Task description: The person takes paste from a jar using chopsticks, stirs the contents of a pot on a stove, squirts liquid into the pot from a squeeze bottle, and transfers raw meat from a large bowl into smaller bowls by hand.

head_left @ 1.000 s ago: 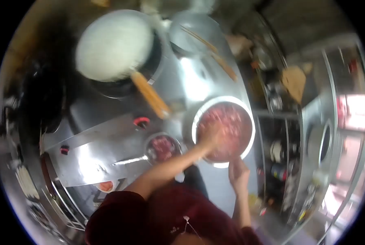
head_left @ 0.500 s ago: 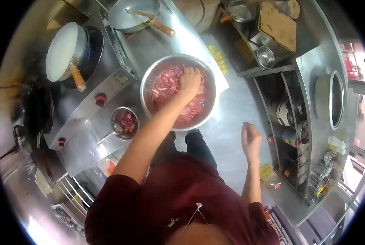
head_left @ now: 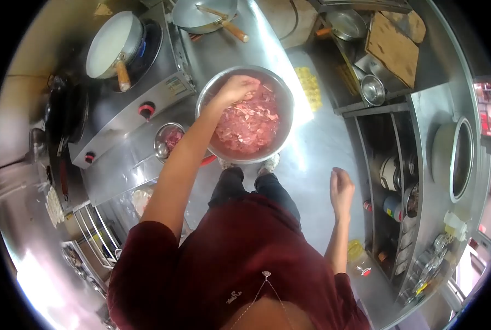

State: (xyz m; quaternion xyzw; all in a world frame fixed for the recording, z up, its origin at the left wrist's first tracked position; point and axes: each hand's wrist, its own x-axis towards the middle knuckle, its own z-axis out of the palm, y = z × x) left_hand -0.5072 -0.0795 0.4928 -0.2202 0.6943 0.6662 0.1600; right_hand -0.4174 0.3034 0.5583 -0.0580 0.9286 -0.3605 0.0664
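Note:
A large metal bowl holds a heap of sliced raw meat. Over its far left part, my left hand is bent down with the fingers curled at the meat; the fingertips are partly hidden. My right hand hangs in the air to the right, away from the bowl, with fingers loosely curled in and nothing seen in them. Left of the large bowl, a small metal bowl with darker meat is partly covered by my left forearm.
A pan with a wooden handle sits on a stove at the left, flame showing. Another wok lies on the steel counter. Shelves and a large pot line the right side. Yellow pieces lie beyond the bowl.
My left hand has shifted from the bowl's right part to its far left, and its fingers have drawn in. My right hand still hangs at the side. The view has shifted slightly.

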